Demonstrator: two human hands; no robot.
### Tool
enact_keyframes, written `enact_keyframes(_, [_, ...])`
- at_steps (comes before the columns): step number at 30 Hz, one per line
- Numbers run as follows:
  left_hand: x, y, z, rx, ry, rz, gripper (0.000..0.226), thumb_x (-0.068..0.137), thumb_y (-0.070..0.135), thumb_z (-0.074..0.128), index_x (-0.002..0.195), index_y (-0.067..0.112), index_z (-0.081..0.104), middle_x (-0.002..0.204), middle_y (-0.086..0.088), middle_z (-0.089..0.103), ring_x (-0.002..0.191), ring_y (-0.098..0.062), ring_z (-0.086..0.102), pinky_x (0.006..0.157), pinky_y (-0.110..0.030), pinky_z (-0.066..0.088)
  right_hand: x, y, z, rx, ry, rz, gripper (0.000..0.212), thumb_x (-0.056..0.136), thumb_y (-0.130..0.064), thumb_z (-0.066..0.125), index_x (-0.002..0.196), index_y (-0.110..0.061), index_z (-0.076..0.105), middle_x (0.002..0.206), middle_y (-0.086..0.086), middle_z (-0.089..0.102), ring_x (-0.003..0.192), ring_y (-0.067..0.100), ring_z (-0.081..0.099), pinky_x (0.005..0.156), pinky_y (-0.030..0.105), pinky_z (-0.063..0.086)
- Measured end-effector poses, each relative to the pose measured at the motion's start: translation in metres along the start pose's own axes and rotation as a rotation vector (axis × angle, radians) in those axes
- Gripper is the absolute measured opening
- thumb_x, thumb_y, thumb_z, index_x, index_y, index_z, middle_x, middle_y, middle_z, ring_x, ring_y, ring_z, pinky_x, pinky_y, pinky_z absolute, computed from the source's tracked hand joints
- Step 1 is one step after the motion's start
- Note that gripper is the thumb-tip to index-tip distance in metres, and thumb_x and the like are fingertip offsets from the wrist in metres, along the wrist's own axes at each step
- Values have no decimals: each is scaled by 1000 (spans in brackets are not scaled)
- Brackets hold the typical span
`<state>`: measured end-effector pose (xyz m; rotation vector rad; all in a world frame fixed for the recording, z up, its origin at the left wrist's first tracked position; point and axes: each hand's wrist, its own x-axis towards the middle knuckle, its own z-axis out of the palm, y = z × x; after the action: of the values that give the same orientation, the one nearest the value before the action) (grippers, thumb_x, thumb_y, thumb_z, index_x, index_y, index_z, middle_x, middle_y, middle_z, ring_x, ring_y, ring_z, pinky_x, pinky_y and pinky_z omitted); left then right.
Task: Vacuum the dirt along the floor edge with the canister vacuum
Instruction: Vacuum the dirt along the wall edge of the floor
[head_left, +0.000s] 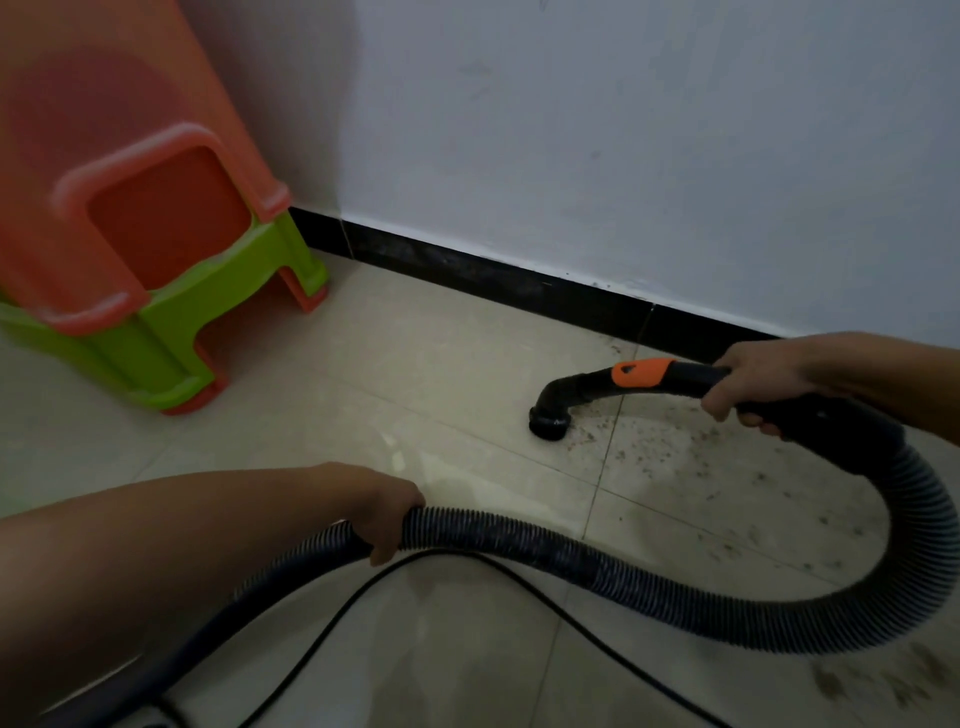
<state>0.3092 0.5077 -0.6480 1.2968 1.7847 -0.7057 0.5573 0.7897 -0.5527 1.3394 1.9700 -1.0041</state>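
The stiff black handle tube (680, 375) of the canister vacuum is being gripped by the right hand (753, 387), its fingers (719, 408) being curled round the tube just behind the orange collar (641, 373). The ribbed hose (623, 569) is being held by the left hand (389, 512), with fingers wrapped over it, and it is being looped across the floor (415, 374) between the two hands. The round nozzle mouth (548, 422) is being kept at the left margin of the scattered dirt (675, 441), near the black skirting (519, 280) but apart from it. Whether the floor is being touched cannot be told.

The tube is being judged rigid, smooth and light, so aim is best being steered from where it is gripped. The hose is being judged soft and springy, likely to tug or twist the nozzle, so slack is sensibly being fed from a second hold. The thin cord (519, 577) lying beneath the hose may be snagged. The canister body is not being plainly shown.
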Motion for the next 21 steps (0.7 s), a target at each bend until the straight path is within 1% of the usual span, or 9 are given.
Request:
enact_keyframes(4, [-1,11,7,2,-29,39,55,76,8,76,126,9,54,125,-12,59,113,-30,57,80,-33,43,-6,0,-5,-36,-46,18,26,80,-5,66,103,2,57,53,13,48,42,23,45,47,28,45])
enact_keyframes(5, [-1,12,8,-4,-32,44,55,75,8,76,126,9,54,125,-12,59,113,-30,57,81,-33,43,-4,1,-5,-50,-7,-3,23,80,-6,67,100,2,58,53,13,50,42,23,46,46,27,45])
enact_keyframes(7, [-1,14,8,-13,-21,39,55,75,10,76,126,9,54,125,-12,59,113,-30,57,82,-33,44,4,4,0,-85,142,-75,20,81,-10,69,95,0,59,55,12,56,41,24,51,46,28,47])
enact_keyframes(9, [-1,13,3,-20,16,17,56,74,12,77,125,10,54,125,-11,58,112,-30,57,82,-33,45,9,5,12,-153,258,-135,20,83,-18,71,93,-7,57,64,10,63,41,20,57,45,26,48])
enact_keyframes(10, [-1,12,-1,-24,40,8,54,74,13,77,124,10,54,124,-11,58,111,-29,58,81,-33,45,9,2,22,-220,274,-164,21,84,-24,70,93,-13,55,71,8,64,43,16,59,44,24,47])
enact_keyframes(12, [-1,10,-9,-33,75,-2,50,75,12,76,120,10,54,121,-11,59,109,-29,58,78,-32,44,8,-9,41,-436,294,-223,23,87,-35,66,94,-23,48,80,1,61,56,10,60,47,21,43])
enact_keyframes(14, [0,10,-15,-44,83,-14,48,76,12,75,118,9,54,120,-12,59,108,-29,58,75,-32,44,10,-24,54,-641,379,-302,24,89,-42,60,99,-26,45,81,-5,54,66,9,55,52,22,37])
enact_keyframes(16, [1,11,-18,-61,86,-26,49,76,14,76,119,10,53,120,-11,59,109,-28,58,77,-32,44,19,-39,57,-718,487,-346,27,91,-43,56,106,-24,44,79,-6,50,65,9,51,51,24,35])
enact_keyframes(21, [3,5,-21,-131,120,-33,49,76,15,75,119,10,52,120,-11,59,107,-28,59,81,-34,47,50,-71,55,-781,648,-321,28,93,-33,52,115,-16,46,72,-3,46,58,12,45,46,28,28])
